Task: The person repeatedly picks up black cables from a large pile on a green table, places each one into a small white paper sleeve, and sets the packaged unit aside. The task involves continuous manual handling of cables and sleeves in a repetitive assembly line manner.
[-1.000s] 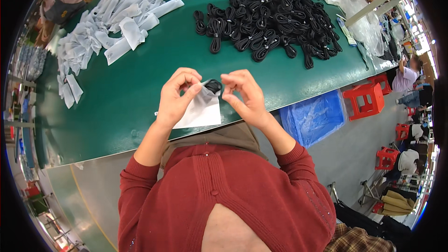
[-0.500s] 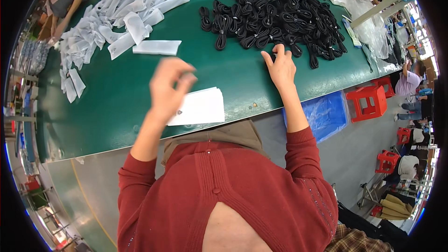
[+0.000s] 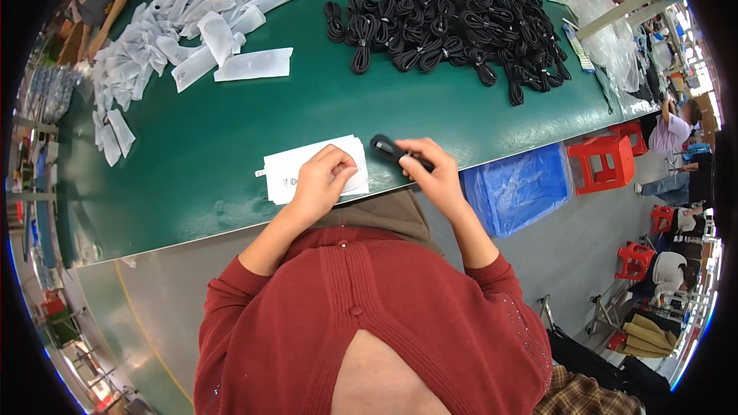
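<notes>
My right hand (image 3: 431, 171) is closed around a coiled black cable (image 3: 390, 148), whose plug end points up and left. It is just above the table's near edge. Beside it, my left hand (image 3: 324, 183) lies over a stack of flat white bags (image 3: 288, 169) with small dark print. Its thumb and forefinger pinch at the top bag; the fingertips partly hide what they grip. Beyond my hands, at the far right, lies a large heap of coiled black cables (image 3: 453, 19). At the far left is a pile of filled whitish pouches (image 3: 196, 11), one pouch (image 3: 254, 64) lying nearest.
The green table (image 3: 177, 161) ends close to my body. Below its right edge stands a blue lined bin (image 3: 519, 188), with a red stool (image 3: 602, 163) beyond it. Clear plastic bags (image 3: 603, 31) lie at the right end. Other people sit or stand around.
My right hand has come back from the cable heap toward me with a coiled cable. My left hand has moved down and right onto the stack of white bags.
</notes>
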A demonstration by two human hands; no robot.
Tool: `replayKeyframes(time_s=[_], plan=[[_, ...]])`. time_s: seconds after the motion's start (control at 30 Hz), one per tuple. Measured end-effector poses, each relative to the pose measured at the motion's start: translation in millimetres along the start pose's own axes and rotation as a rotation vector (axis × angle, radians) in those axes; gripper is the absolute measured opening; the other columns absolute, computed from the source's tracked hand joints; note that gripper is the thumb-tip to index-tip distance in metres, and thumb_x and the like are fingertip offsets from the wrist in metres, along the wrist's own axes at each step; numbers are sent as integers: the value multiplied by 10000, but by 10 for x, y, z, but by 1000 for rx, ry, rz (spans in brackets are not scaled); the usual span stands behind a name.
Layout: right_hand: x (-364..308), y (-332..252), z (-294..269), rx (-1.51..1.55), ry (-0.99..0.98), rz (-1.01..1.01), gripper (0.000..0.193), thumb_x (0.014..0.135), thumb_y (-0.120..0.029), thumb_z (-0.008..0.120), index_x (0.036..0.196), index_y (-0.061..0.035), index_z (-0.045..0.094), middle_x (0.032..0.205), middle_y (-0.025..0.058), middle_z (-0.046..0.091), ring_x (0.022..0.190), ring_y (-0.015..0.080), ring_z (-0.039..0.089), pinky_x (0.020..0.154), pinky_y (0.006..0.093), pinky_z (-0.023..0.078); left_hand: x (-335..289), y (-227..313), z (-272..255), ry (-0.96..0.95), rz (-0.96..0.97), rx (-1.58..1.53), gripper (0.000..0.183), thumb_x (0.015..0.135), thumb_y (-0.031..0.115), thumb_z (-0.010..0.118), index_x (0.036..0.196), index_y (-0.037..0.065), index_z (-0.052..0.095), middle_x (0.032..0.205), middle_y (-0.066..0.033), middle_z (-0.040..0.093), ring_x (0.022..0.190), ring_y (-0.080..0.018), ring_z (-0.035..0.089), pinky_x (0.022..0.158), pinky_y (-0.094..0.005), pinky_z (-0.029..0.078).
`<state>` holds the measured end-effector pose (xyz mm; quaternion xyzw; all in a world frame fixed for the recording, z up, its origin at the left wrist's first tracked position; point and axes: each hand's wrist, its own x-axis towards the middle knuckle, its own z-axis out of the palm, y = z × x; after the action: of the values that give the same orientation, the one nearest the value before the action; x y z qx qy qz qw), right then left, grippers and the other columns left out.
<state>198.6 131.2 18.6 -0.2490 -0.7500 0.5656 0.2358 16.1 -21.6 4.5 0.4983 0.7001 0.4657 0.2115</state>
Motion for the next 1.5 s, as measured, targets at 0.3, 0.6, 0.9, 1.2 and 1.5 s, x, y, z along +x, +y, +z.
replayKeyframes(time_s=[0.3, 0.6, 0.9, 1.2, 1.5], plan=[[-54, -83, 43, -401, -96, -385, 240, 847, -107, 722, 1087, -106, 716, 830, 68, 612, 646, 174, 581, 537, 289, 457, 12, 16, -63, 4, -7, -178, 68, 841, 6, 691, 871, 9, 630, 860, -50, 601, 759, -139, 536, 705, -268, 445], [105, -144, 168, 295, -218, 613, 255, 999, -245, 573, 854, -35, 570, 665, 28, 601, 509, 65, 524, 464, 232, 399, 38, 271, -97, -52, 383, 108, 141, 773, -9, 712, 841, 57, 608, 914, -77, 611, 866, -257, 553, 767, -354, 462], [170, -346, 344, -119, -31, -493, 258, 871, -53, 682, 1127, -50, 650, 1014, 131, 553, 805, 203, 592, 660, 292, 484, 245, 369, -319, 69, 197, -166, 76, 861, 42, 667, 856, 39, 591, 949, -41, 612, 868, -173, 532, 791, -309, 436], [908, 352, -1186, -1248, 987, -129, 343, 864, -253, 702, 1153, -89, 622, 1144, 183, 552, 1026, 367, 552, 861, 466, 468, 896, 157, -1299, 713, 160, -229, 174, 940, 110, 633, 1096, 36, 654, 982, -5, 599, 877, -103, 526, 755, -264, 441], [667, 711, -1315, -919, 802, 93, 237, 901, -179, 588, 1062, -8, 555, 916, 196, 657, 781, 376, 620, 737, 460, 512, 116, 100, -135, -24, 272, 145, 209, 772, 49, 761, 954, 48, 659, 920, -89, 600, 873, -240, 593, 684, -343, 505]])
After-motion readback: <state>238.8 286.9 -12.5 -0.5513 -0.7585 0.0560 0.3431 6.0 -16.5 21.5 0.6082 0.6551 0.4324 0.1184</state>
